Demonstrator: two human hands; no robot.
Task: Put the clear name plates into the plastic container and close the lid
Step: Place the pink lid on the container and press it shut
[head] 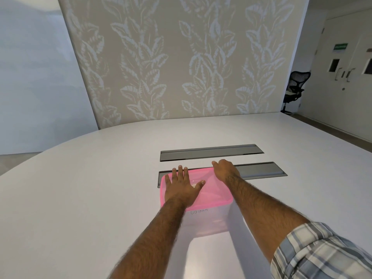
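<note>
A clear plastic container (207,220) with handwriting on its near wall stands on the white table (80,198). A translucent pink lid (215,190) lies on top of it. My left hand (181,186) rests flat on the lid's left half, fingers spread. My right hand (225,170) curls over the lid's far right corner, fingers bent down over the edge. The clear name plates are not visible; the lid and my hands hide the inside.
Two grey cable hatches are set into the table: one (209,152) beyond the container, one (261,171) partly under it. A leaf-patterned wall stands behind the table. A black office chair (295,87) and doors are at the far right.
</note>
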